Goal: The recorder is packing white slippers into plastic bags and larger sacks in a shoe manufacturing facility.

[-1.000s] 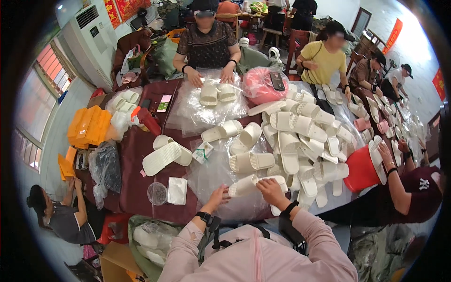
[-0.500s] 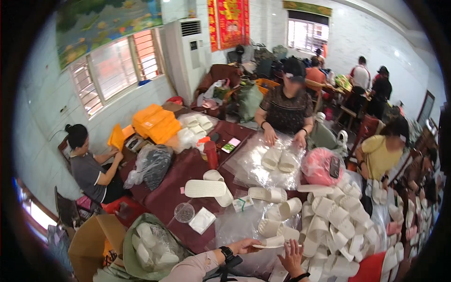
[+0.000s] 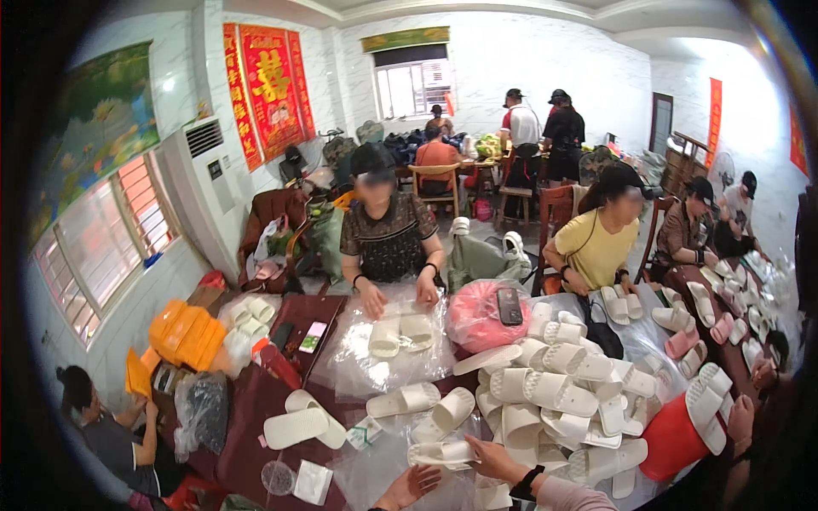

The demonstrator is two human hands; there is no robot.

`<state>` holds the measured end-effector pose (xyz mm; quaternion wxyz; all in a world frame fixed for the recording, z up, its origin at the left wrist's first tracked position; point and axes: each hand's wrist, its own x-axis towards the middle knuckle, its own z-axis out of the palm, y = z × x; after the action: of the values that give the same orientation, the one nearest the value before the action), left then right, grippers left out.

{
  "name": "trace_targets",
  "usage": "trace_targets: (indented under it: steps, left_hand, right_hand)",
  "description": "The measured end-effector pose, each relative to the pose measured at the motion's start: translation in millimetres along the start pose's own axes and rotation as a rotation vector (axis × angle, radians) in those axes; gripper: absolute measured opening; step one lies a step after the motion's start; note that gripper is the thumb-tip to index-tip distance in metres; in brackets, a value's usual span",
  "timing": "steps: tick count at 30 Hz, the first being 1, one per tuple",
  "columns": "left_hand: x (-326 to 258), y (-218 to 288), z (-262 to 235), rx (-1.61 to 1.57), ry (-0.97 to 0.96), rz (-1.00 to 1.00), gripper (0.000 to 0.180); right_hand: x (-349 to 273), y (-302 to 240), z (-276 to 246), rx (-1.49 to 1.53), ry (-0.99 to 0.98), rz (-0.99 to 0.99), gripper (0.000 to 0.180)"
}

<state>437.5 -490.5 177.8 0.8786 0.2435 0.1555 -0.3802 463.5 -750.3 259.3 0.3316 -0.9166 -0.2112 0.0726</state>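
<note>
Low in the picture, my right hand (image 3: 498, 462) grips the end of a cream slipper (image 3: 439, 454) over clear plastic bags. A black band circles that wrist. My left hand (image 3: 411, 488) lies just nearer to me, fingers spread and holding nothing. Beyond my hands are two more cream slippers, one lying flat (image 3: 404, 399) and one tilted (image 3: 452, 410). A large heap of cream slippers (image 3: 558, 387) rises to the right of my right hand. On the left, a pair of slippers (image 3: 294, 428) rests with one sole up.
A round clear container (image 3: 277, 478) and a white square packet (image 3: 313, 483) lie on the dark red table (image 3: 243, 417). Opposite, a person (image 3: 388, 230) handles slippers on clear bags. A pink bundle with a phone (image 3: 509, 307) stands by the heap. Other people sit on both sides.
My view has swung to the right. The left hand, which held a slipper, is now open. My right hand, open before, now grips a slipper's end.
</note>
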Motion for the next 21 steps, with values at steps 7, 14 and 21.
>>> trace_targets:
  steps: [7,14,21]
  left_hand:
    - [1,-29,24,0.827,0.375,0.127,0.046]
    - [93,-55,-62,1.576,0.702,0.449,0.116]
    - [128,-59,-122,1.82,0.818,0.492,0.095]
  right_hand:
    - [49,44,18,0.912,-0.051,0.278,0.059]
    - [38,18,34,1.164,-0.39,0.517,0.066]
    - [12,44,64,1.539,-0.534,0.68,0.069]
